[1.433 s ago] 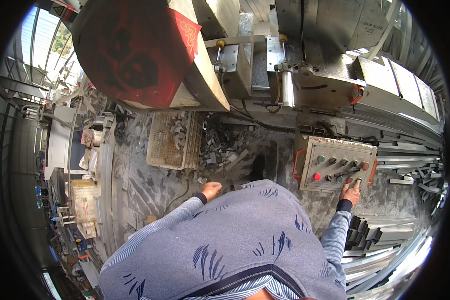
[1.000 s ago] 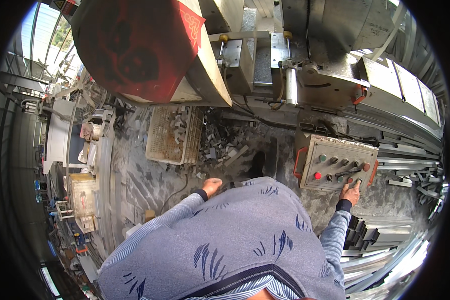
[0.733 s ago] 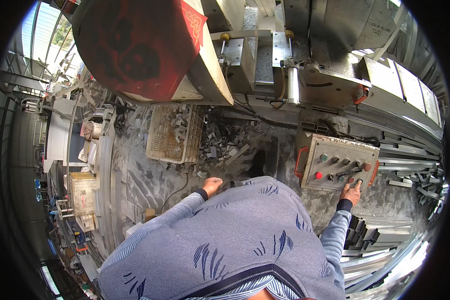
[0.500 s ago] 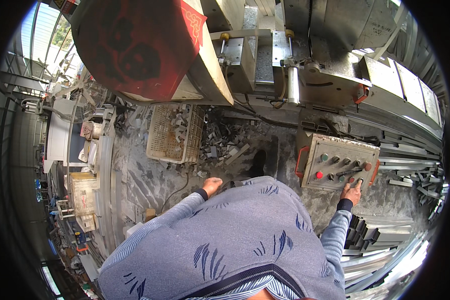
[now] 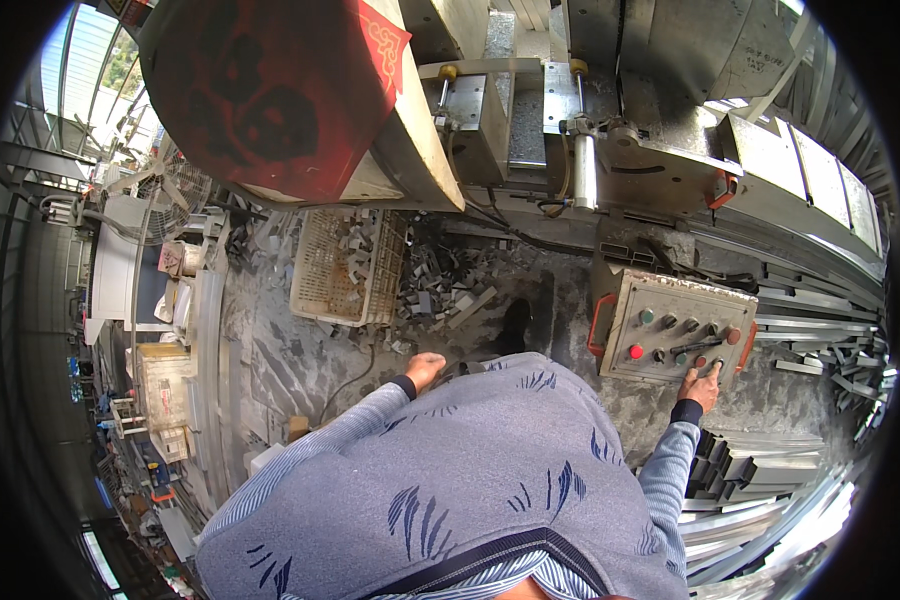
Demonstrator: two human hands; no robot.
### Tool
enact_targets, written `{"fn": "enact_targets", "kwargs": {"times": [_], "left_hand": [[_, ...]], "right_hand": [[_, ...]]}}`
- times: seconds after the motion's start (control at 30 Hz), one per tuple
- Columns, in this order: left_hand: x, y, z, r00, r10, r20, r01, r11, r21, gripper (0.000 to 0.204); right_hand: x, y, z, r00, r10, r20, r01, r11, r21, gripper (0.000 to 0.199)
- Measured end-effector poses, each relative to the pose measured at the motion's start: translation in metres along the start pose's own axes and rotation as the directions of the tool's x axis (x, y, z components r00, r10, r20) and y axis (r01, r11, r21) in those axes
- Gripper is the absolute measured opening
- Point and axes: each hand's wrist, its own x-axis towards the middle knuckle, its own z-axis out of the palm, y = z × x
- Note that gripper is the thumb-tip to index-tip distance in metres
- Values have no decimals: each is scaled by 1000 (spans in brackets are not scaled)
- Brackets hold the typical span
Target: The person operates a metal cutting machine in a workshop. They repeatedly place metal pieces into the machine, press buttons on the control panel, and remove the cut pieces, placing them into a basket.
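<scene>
The right hand (image 5: 701, 388) is reaching out to the lower right corner of the grey control panel (image 5: 675, 328), its fingertips (image 5: 715, 369) touching the panel face beside the lower buttons. Which control is being pressed cannot be made out; the fingers are lying extended, so the grip is not closing on anything. The panel is carrying a red button (image 5: 636, 352), a green button (image 5: 647, 316), several dark knobs and a small black lever (image 5: 692, 346); red handles are standing at its left and right edges.

The left hand (image 5: 425, 369) is hanging at the person's side, above the floor, loosely curled. Its palm is hidden, so whether it is holding anything cannot be told.

The person's grey patterned sweater (image 5: 470, 480) is filling the lower middle of the view and covering the legs and most of the floor below. One dark shoe (image 5: 516, 326) is showing just beyond it.

A pale plastic crate (image 5: 348, 266) is sitting on the dusty floor (image 5: 290, 360), with a heap of metal offcuts (image 5: 450, 295) just beside it. A red rounded cover (image 5: 270, 90) of the machine (image 5: 590, 120) is cutting off the upper left. Long metal profiles (image 5: 810, 330) are lying to the right of the panel, their far ends bending into the dark rim. A fan (image 5: 160, 190) and stacked boxes at far left are too small to detail.
</scene>
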Motion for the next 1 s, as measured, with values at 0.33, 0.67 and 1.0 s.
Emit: {"fn": "enact_targets", "kwargs": {"times": [0.33, 0.67, 1.0], "left_hand": [[2, 10, 4, 1000, -31, -2, 31, 999, -14, 24], [9, 8, 6, 995, -92, 23, 94, 991, -95, 25], [1, 26, 3, 986, -164, -13, 161, 978, -132, 23]], "right_hand": [[2, 4, 4, 1000, 1, 14, -1, 1000, 24, 65], [0, -4, -5, 999, 21, 36, -21, 1000, 11, 65], [4, 0, -2, 995, 51, 85, -44, 996, -78, 65]]}}
